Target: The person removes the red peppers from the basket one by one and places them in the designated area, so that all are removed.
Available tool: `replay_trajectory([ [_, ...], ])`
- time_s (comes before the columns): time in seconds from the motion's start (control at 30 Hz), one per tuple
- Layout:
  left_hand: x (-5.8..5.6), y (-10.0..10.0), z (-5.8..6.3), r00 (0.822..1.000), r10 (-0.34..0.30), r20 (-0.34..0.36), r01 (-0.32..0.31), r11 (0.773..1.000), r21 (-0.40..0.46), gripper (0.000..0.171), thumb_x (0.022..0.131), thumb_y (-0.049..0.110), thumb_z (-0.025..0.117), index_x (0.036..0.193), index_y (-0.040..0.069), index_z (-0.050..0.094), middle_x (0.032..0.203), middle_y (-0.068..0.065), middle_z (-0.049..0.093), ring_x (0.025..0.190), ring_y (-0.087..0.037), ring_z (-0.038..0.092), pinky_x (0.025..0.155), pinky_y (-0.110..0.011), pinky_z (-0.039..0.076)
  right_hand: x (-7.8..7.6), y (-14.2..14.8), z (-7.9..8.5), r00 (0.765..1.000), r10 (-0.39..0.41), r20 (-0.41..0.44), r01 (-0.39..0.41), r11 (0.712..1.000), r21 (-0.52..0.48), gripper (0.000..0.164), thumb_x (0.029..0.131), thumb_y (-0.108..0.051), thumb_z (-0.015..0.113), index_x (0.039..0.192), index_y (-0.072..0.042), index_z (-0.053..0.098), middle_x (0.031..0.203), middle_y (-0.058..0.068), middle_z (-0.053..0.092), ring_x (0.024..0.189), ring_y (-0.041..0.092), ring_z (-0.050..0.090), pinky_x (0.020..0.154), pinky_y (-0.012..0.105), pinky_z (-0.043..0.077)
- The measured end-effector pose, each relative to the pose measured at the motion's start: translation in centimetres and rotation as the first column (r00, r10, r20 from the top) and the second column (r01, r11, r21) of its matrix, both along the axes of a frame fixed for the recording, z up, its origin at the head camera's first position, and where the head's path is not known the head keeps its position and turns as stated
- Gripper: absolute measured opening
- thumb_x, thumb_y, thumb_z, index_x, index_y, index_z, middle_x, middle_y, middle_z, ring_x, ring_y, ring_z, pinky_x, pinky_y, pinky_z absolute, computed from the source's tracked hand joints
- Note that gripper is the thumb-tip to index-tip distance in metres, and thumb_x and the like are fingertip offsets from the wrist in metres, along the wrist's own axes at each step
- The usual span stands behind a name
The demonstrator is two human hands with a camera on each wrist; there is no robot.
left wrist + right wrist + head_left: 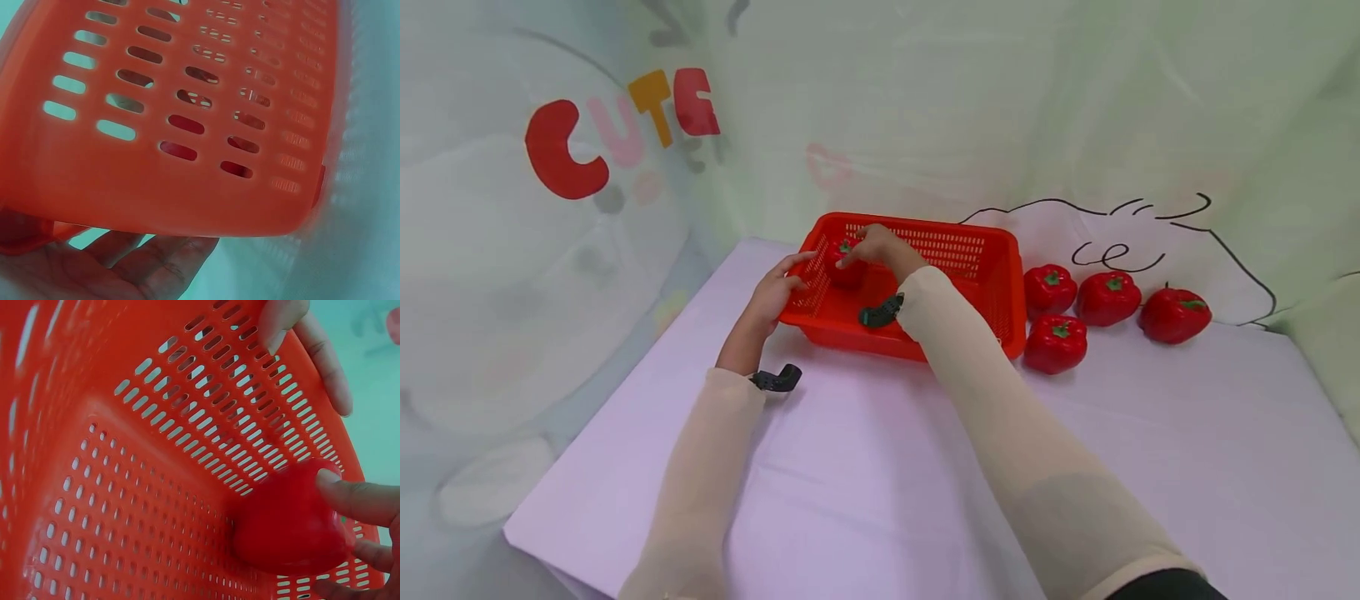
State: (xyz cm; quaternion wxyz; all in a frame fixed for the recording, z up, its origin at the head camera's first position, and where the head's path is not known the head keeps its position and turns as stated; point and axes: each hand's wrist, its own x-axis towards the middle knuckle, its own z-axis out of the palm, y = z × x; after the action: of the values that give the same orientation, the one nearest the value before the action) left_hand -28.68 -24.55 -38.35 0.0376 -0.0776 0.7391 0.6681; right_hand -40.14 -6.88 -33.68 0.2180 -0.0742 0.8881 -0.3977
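A red plastic basket (895, 337) with slotted walls stands on the table. At its left end my left hand (771, 296) grips the rim, with fingers reaching over the edge; the left wrist view shows these fingers (159, 262) at the rim. One red bell pepper (287, 519) lies inside the basket, in the left part. My right hand (887, 250) reaches in from above and holds this pepper near its green stem, its fingertips on the skin. Part of the pepper is hidden behind the fingers in the head view.
Several red bell peppers (1108, 297) lie close together on the table right of the basket, the nearest (1056, 343) beside its right end. A printed fabric backdrop (887, 108) rises behind the table. A pale cloth (850, 483) covers the tabletop.
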Motion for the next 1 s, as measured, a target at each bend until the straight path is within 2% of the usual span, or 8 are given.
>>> replay_trajectory([
  [0.17, -0.1, 0.5, -0.1, 1.0, -0.009, -0.005, 0.009, 1.0, -0.018, 0.052, 0.096, 0.012, 0.044, 0.141, 0.037, 0.049, 0.153, -0.002, 0.039, 0.129, -0.028, 0.047, 0.099, -0.045, 0.053, -0.1, 0.3, -0.1, 1.0, -0.01, -0.004, 0.011, 0.997, 0.071, 0.08, 0.082, -0.022, 0.079, 0.149, -0.009, 0.039, 0.142, 0.01, 0.049, 0.129, 0.027, 0.044, 0.112, 0.042, 0.042],
  [0.3, -0.3, 0.6, -0.2, 1.0, -0.017, -0.02, 0.017, 1.0, -0.009, 0.052, 0.096, 0.011, 0.042, 0.141, 0.036, 0.05, 0.152, -0.002, 0.04, 0.128, -0.028, 0.048, 0.1, -0.047, 0.052, 0.1, 0.6, -0.2, 1.0, 0.013, -0.016, -0.011, 0.993, 0.117, 0.073, 0.082, -0.025, 0.079, 0.143, -0.005, 0.043, 0.138, 0.011, 0.051, 0.126, 0.027, 0.046, 0.111, 0.041, 0.044],
  [0.5, -0.2, 0.6, -0.1, 1.0, -0.014, -0.024, 0.014, 1.0, 0.014, 0.052, 0.096, 0.01, 0.041, 0.14, 0.035, 0.05, 0.152, -0.002, 0.04, 0.128, -0.029, 0.047, 0.102, -0.049, 0.051, 0.2, 0.7, -0.5, 1.0, 0.021, -0.018, -0.018, 0.99, 0.142, 0.068, 0.081, -0.026, 0.079, 0.137, -0.005, 0.048, 0.133, 0.011, 0.054, 0.122, 0.027, 0.048, 0.109, 0.041, 0.045],
  [0.67, -0.2, 0.6, 0.1, 1.0, -0.02, -0.021, 0.02, 1.0, 0.019, 0.051, 0.097, 0.01, 0.042, 0.142, 0.034, 0.049, 0.153, -0.001, 0.039, 0.13, -0.029, 0.045, 0.103, -0.049, 0.05, 0.4, 0.7, -0.2, 0.999, 0.023, -0.043, -0.018, 0.993, 0.12, 0.069, 0.08, -0.026, 0.08, 0.137, -0.004, 0.047, 0.132, 0.011, 0.054, 0.122, 0.027, 0.048, 0.109, 0.04, 0.045],
  [0.8, -0.1, 0.5, 0.2, 0.999, -0.03, -0.024, 0.031, 0.999, 0.017, 0.051, 0.098, 0.011, 0.042, 0.143, 0.033, 0.048, 0.154, -0.001, 0.037, 0.132, -0.029, 0.044, 0.104, -0.049, 0.05, 0.8, 0.7, 0.6, 0.997, 0.018, -0.074, -0.014, 0.998, 0.057, 0.071, 0.081, -0.024, 0.08, 0.139, -0.004, 0.043, 0.133, 0.012, 0.053, 0.121, 0.027, 0.048, 0.107, 0.04, 0.047],
  [1.0, -0.1, -0.1, 0.2, 1.0, -0.015, -0.019, 0.015, 1.0, -0.01, 0.051, 0.097, 0.011, 0.044, 0.141, 0.034, 0.049, 0.154, 0.0, 0.037, 0.13, -0.027, 0.044, 0.101, -0.047, 0.052, 2.2, 0.7, 2.4, 0.989, 0.089, -0.12, -0.085, 0.995, 0.043, 0.08, 0.082, -0.024, 0.078, 0.147, -0.005, 0.035, 0.142, 0.013, 0.048, 0.128, 0.029, 0.045, 0.106, 0.042, 0.049],
])
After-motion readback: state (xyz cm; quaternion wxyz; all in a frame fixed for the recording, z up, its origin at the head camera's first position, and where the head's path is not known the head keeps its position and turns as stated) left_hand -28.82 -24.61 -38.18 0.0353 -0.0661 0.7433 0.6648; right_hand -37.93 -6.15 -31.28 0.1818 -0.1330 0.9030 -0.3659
